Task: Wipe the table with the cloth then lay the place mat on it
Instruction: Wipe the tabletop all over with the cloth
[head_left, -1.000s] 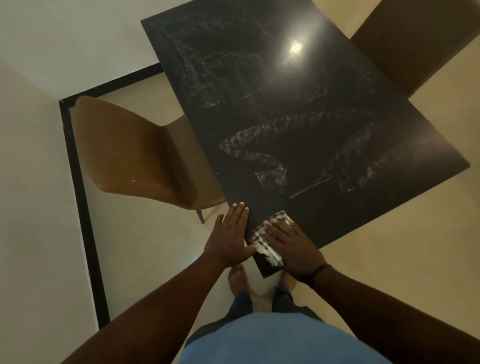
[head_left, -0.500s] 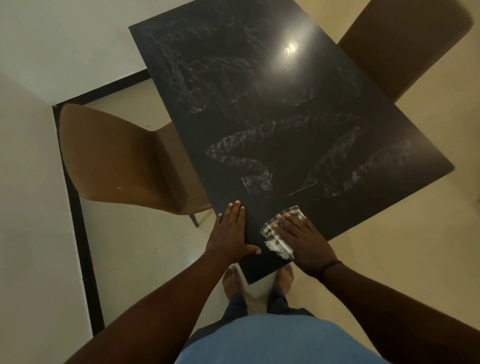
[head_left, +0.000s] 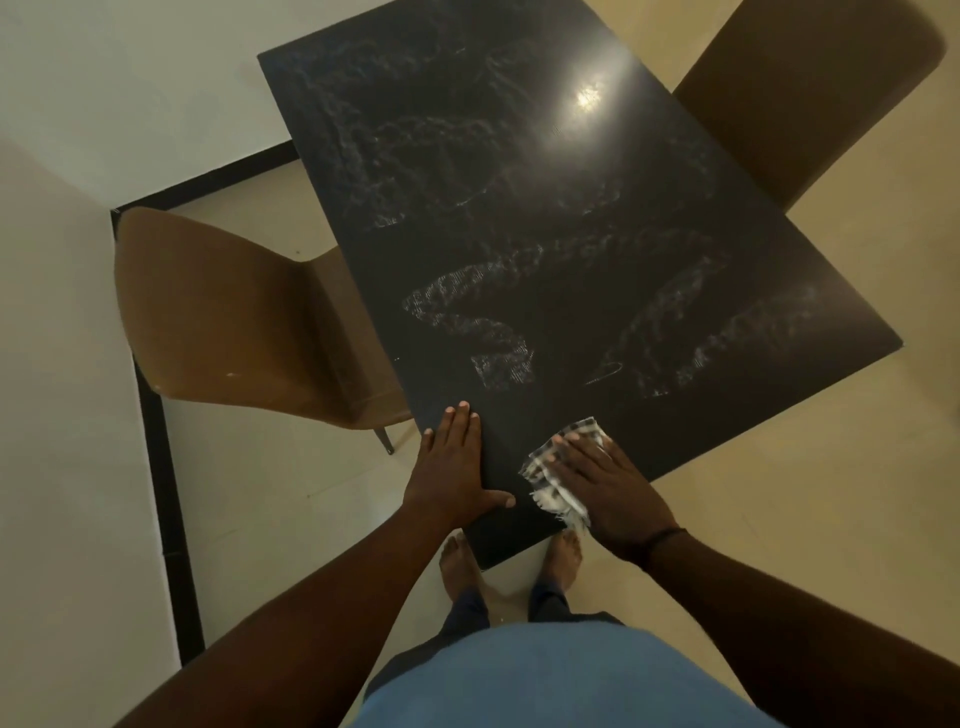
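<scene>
A black table (head_left: 545, 208) fills the middle of the view, streaked with pale damp wipe marks. A black-and-white checked cloth (head_left: 550, 475) lies near the table's near corner. My right hand (head_left: 605, 480) presses flat on the cloth with straight fingers. My left hand (head_left: 454, 465) rests flat on the table's left edge beside it, fingers straight, thumb spread. No place mat is in view.
A brown chair (head_left: 228, 317) stands tucked at the table's left side, and a second brown chair (head_left: 810, 88) at the far right. My bare feet (head_left: 457, 564) stand on the beige floor at the near corner. A black skirting strip (head_left: 161, 467) runs along the wall at left.
My right hand has slid the cloth a little to the right and away along the near edge. My left hand stays planted on the left edge.
</scene>
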